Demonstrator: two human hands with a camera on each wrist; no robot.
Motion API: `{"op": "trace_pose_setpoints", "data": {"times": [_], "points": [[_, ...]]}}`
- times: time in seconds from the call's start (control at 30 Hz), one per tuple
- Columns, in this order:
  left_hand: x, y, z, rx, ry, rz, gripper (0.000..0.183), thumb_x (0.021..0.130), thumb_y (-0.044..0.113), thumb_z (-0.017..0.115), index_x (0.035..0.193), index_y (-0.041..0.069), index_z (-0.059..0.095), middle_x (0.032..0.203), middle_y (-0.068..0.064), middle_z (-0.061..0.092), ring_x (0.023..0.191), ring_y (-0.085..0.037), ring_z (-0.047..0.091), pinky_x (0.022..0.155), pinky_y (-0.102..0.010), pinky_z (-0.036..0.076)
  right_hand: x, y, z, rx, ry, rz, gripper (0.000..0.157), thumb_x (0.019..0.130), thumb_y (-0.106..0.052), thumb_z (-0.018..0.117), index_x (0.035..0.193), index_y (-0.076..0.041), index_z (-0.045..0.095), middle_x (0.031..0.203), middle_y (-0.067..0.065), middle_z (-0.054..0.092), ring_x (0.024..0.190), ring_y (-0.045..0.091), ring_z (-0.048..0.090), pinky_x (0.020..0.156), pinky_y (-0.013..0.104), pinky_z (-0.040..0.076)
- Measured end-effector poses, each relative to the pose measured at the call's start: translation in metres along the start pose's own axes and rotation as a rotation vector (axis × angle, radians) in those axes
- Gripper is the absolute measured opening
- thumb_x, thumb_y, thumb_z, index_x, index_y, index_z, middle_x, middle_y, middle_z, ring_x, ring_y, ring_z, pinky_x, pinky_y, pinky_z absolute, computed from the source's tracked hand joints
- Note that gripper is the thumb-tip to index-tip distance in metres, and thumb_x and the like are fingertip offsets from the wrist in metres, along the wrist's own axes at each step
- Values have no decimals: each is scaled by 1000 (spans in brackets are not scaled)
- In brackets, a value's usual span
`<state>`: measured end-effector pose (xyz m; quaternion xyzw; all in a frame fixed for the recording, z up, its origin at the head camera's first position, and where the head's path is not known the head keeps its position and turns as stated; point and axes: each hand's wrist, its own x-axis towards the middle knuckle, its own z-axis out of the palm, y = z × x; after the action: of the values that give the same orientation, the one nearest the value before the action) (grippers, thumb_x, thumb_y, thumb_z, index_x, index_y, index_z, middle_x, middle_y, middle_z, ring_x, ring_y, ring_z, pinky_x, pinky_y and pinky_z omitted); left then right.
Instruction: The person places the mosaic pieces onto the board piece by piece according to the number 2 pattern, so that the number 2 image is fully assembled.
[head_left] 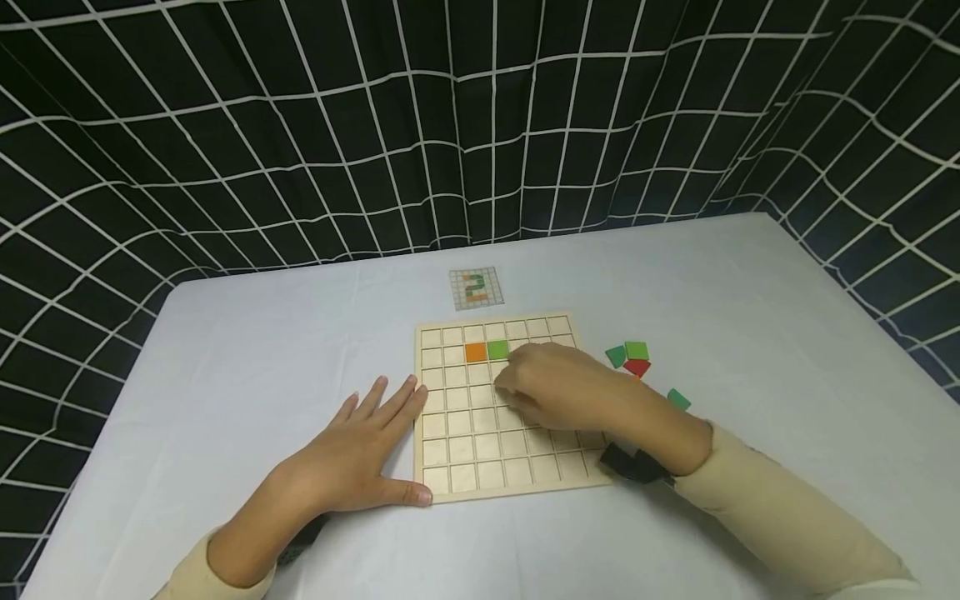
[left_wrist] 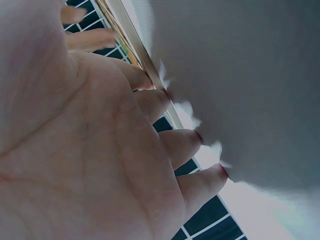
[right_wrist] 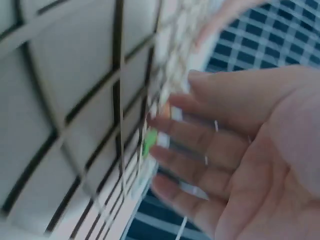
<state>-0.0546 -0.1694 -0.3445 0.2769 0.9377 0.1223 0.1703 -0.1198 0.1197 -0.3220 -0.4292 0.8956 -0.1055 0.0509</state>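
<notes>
A pale wooden grid board lies on the white table. In its second row from the far side sit an orange square tile and, one cell to the right, a light green square tile. My right hand hovers over the board, fingertips just right of the green tile. Seen from the right wrist, the fingers are loosely bent and no piece shows in them. My left hand lies spread at the board's left side, its index fingertip and thumb at the edge.
Behind the board lies a small pattern card showing a green and orange figure on a grid. To the right are a light green piece, a red piece and dark green rounded pieces. Dark grid-patterned curtains surround the table.
</notes>
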Motion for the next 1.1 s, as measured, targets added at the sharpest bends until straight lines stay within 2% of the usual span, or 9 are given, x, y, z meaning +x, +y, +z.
{"op": "trace_pose_setpoints", "data": {"times": [0.1, 0.17, 0.27, 0.37, 0.53, 0.63, 0.77, 1.03, 1.1], "points": [[1, 0, 0, -2, 5, 9, 117, 79, 79, 60, 161, 9, 17, 167, -10, 12, 150, -44, 6, 114, -66, 12, -17, 16, -10, 76, 32, 150, 31, 90, -5, 68, 67, -18, 53, 64, -6, 49, 63, 13, 47, 60, 31, 42], [2, -1, 0, -3, 4, 11, 117, 79, 79, 60, 162, 9, 17, 167, -10, 12, 150, -44, 6, 114, -66, 12, -28, 32, -17, 46, 42, 303, 28, 90, -8, 71, 68, -17, 55, 64, -6, 50, 60, 13, 47, 57, 31, 41], [2, -1, 0, -12, -5, -1, 117, 78, 79, 61, 162, 9, 16, 167, -9, 12, 150, -43, 5, 115, -66, 11, -41, 53, -23, 5, -5, 519, 24, 88, -11, 73, 69, -12, 59, 63, -1, 51, 58, 17, 47, 53, 32, 39], [1, -1, 1, -19, -10, -7, 118, 78, 79, 61, 162, 9, 17, 167, -9, 12, 150, -43, 5, 115, -66, 11, -47, 65, -23, 31, -66, 617, 20, 86, -9, 74, 71, -10, 61, 64, 2, 53, 61, 21, 48, 54, 33, 39], [0, -1, 3, -18, -9, -3, 118, 78, 79, 60, 162, 9, 16, 167, -9, 12, 150, -43, 5, 115, -66, 11, -43, 70, -17, 57, -60, 602, 9, 81, 4, 69, 80, -5, 69, 73, 4, 59, 69, 23, 52, 61, 36, 45], [0, -1, 2, -13, -6, -5, 118, 78, 80, 60, 162, 10, 16, 167, -8, 11, 150, -42, 4, 115, -66, 11, -41, 71, -14, 65, -34, 555, 20, 80, 9, 67, 96, -2, 74, 90, 9, 68, 82, 26, 58, 76, 44, 51], [0, -2, 2, -12, -4, -5, 118, 77, 80, 60, 162, 10, 16, 167, -8, 11, 150, -42, 4, 115, -66, 11, -41, 75, -13, 145, -35, 538, 37, 77, 13, 68, 110, -2, 73, 113, 14, 68, 98, 30, 58, 91, 51, 50], [-1, -2, 1, -3, -4, -7, 117, 78, 79, 61, 162, 10, 16, 167, -8, 11, 150, -42, 3, 115, -65, 11, -40, 81, -14, 187, -59, 575, 38, 76, 12, 67, 112, -1, 73, 107, 14, 70, 80, 25, 57, 64, 34, 52], [-1, -1, 1, -9, -1, -3, 117, 78, 79, 60, 162, 9, 17, 167, -8, 12, 150, -42, 4, 115, -66, 11, -39, 81, -14, 189, -59, 570, 38, 77, 12, 67, 112, -1, 73, 107, 14, 70, 80, 25, 57, 63, 33, 51]]}}
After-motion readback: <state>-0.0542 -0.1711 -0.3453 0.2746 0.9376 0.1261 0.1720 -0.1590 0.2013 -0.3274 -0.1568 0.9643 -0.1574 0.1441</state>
